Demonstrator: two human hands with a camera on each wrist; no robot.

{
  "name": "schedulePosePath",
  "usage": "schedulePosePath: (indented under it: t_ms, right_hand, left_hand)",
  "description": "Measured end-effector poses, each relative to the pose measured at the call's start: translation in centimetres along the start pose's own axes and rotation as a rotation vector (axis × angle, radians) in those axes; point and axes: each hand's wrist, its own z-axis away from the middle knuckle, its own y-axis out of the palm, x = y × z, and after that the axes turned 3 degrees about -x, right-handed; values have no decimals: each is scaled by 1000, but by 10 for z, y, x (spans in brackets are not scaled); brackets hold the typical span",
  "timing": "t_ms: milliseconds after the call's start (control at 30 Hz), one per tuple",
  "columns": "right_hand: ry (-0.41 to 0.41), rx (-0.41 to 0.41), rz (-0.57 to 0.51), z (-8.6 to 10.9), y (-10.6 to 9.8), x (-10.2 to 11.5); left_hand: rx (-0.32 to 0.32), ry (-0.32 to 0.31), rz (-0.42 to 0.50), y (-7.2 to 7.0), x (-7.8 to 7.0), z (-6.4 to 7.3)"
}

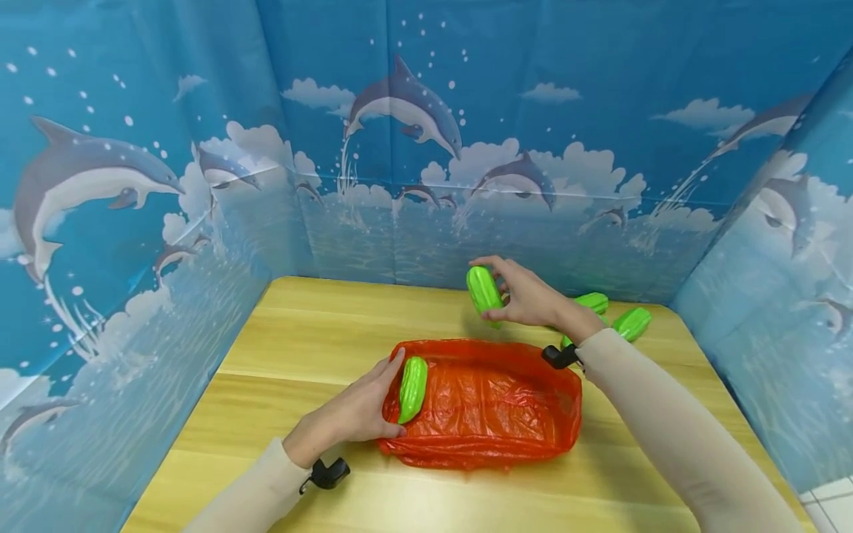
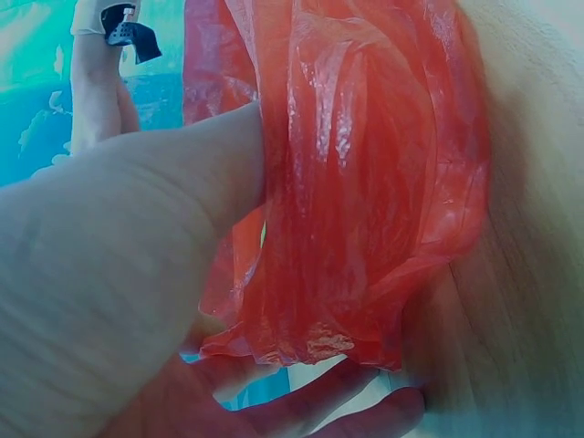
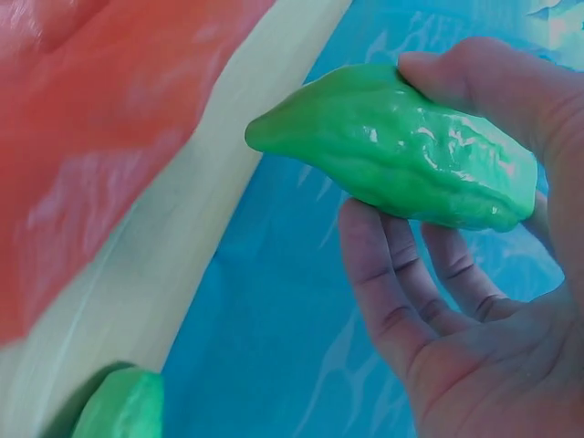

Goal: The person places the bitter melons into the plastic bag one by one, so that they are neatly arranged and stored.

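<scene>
My right hand grips a green bitter melon above the far side of the table. In the right wrist view the thumb lies on one side of the ridged melon and the fingertips on the other, its pointed end sticking out. My left hand holds the left end of a red plastic bag, which lies with its mouth spread wide. The left wrist view has the thumb reaching in behind the bag's wall and the fingers outside. Inside the bag, close to that hand, lies another bitter melon.
Several more bitter melons lie at the table's far right, partly hidden behind the right forearm. The wooden table is bordered at the back and sides by a blue dolphin-print curtain. A black wrist camera sits on the left wrist.
</scene>
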Motion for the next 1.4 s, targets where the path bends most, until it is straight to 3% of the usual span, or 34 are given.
schedulePosePath:
  t_ms: [633, 1000, 1133, 1400]
  right_hand:
    - [-32, 14, -56, 25, 14, 45]
    - [-50, 86, -116, 41, 42, 63]
    - [-53, 108, -91, 47, 55, 69]
    - [-4, 172, -85, 56, 75, 76]
  left_hand:
    - [-9, -4, -20, 1, -1, -5]
    - [-27, 8, -13, 1, -3, -6]
    - [-28, 10, -21, 1, -3, -7]
    - [-28, -1, -11, 1, -6, -5]
